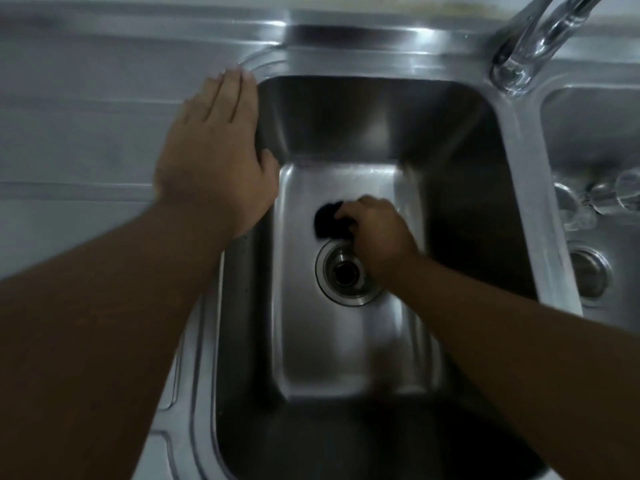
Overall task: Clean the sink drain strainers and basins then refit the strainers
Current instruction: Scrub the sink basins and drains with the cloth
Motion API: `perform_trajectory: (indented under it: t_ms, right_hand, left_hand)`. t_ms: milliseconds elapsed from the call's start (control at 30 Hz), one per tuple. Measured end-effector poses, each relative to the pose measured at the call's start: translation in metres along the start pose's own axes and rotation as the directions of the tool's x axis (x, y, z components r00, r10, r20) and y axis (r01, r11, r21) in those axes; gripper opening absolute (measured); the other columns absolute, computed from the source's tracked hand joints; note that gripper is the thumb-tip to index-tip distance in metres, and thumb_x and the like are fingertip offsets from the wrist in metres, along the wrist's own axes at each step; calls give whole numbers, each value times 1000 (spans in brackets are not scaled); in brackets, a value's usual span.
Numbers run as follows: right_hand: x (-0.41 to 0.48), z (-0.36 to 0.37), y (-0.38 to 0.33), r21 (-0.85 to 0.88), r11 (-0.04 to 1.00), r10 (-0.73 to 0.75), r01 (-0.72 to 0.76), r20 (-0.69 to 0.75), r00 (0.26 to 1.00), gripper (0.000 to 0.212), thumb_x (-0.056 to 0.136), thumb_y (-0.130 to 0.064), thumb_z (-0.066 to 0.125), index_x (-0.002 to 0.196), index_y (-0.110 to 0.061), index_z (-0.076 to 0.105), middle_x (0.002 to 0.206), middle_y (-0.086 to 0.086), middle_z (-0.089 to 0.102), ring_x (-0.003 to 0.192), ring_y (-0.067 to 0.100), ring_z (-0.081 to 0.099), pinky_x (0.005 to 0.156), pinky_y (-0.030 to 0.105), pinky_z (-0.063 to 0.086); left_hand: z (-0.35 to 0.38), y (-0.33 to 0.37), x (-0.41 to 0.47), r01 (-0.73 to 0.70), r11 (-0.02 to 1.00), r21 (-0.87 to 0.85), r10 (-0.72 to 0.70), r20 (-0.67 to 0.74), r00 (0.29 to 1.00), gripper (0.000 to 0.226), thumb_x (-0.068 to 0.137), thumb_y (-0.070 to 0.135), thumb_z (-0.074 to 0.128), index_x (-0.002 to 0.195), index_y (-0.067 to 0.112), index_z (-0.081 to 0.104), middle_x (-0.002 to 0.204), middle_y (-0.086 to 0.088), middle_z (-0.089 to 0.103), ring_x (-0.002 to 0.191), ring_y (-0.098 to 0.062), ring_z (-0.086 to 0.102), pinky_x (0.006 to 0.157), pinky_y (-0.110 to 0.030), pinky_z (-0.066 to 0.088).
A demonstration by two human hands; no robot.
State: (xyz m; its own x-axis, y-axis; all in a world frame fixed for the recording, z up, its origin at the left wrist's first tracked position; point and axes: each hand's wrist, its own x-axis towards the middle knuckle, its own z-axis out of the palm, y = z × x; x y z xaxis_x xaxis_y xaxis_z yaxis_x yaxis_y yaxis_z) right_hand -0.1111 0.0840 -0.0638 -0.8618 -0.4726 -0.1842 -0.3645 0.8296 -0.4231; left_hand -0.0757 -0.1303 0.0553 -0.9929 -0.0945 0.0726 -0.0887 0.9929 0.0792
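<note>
I look down into the left steel basin (346, 341). Its drain (346, 275) is an open hole with no strainer in it. My right hand (377, 233) is down on the basin floor just behind the drain and grips a dark scrubbing pad (329, 221) pressed to the steel. My left hand (214, 157) lies flat with straight fingers on the basin's left rim, thumb hanging over the edge. The right basin (588, 140) shows its own drain (588, 271) with a metal strainer seated in it.
A chrome tap (540, 39) arches over the divider at the top right. Clear glasses (588, 202) lie in the right basin. The steel draining board (86, 133) spreads to the left of the basin.
</note>
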Motion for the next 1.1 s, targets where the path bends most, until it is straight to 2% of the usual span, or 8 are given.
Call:
perform_trajectory:
  t_ms: [100, 233, 300, 400, 667, 867, 1000, 1100]
  right_hand:
    - [-12, 2, -5, 41, 999, -19, 16, 88, 996, 53, 75, 12, 64, 118, -19, 69, 116, 10, 62, 109, 32, 57, 91, 34, 49]
    - [32, -22, 12, 73, 996, 67, -56, -156, 985, 48, 79, 9, 61, 119, -14, 71, 117, 16, 62, 109, 35, 59, 92, 26, 43]
    - [46, -25, 19, 37, 996, 85, -80, -162, 983, 47, 84, 6, 59, 124, -15, 70, 122, 18, 61, 114, 37, 58, 102, 33, 43]
    - [41, -12, 13, 57, 996, 81, -75, -116, 990, 37, 88, -4, 62, 120, -20, 73, 122, 12, 64, 117, 31, 58, 96, 20, 35]
    - [-53, 19, -36, 29, 993, -118, 114, 250, 961, 31, 94, -9, 59, 118, -23, 71, 124, 4, 61, 117, 23, 56, 99, 30, 45]
    - [-129, 14, -54, -49, 945, -227, 323, 610, 759, 34, 92, -13, 63, 125, -22, 67, 125, 9, 53, 115, 31, 54, 90, 36, 51]
    - [-117, -9, -24, -85, 983, -95, 163, 522, 848, 33, 87, -16, 64, 119, -24, 67, 123, 8, 54, 116, 33, 55, 92, 36, 50]
    - [-69, -27, 5, -63, 997, 60, -49, 183, 981, 44, 76, 1, 62, 115, -19, 68, 117, 15, 57, 108, 40, 57, 90, 41, 51]
  left_hand:
    - [-1, 1, -2, 24, 1000, 1, -24, 23, 999, 76, 99, 33, 45, 159, 6, 7, 167, -13, 9, 155, -27, 7, 126, -41, 9]
    - [2, 0, -2, 10, 1000, -12, -9, 23, 1000, 74, 100, 34, 42, 159, 7, 7, 167, -13, 9, 155, -27, 6, 126, -43, 10]
    - [3, -1, -2, 15, 1000, -21, -15, 13, 1000, 73, 100, 34, 42, 159, 7, 8, 167, -13, 10, 155, -27, 7, 126, -42, 10]
    - [6, 0, 0, 12, 1000, -9, -12, -9, 1000, 74, 100, 35, 42, 159, 8, 7, 167, -13, 11, 154, -27, 8, 126, -42, 10]
    - [-8, 11, -23, 18, 999, -46, -17, 21, 1000, 70, 98, 29, 43, 157, 2, 17, 165, -17, 18, 154, -31, 12, 125, -46, 13]
    - [-11, 36, -103, 17, 999, -27, -13, 147, 989, 74, 96, 35, 45, 158, 6, 16, 166, -15, 12, 155, -29, 6, 126, -47, 10]
    - [-12, 39, -119, -32, 999, 6, 30, 200, 979, 76, 94, 39, 45, 158, 6, 19, 166, -14, 14, 155, -28, 5, 126, -48, 10]
    - [-13, 42, -113, -22, 1000, 15, 19, 205, 979, 76, 92, 44, 39, 157, 7, 23, 165, -14, 18, 155, -29, 7, 125, -50, 11]
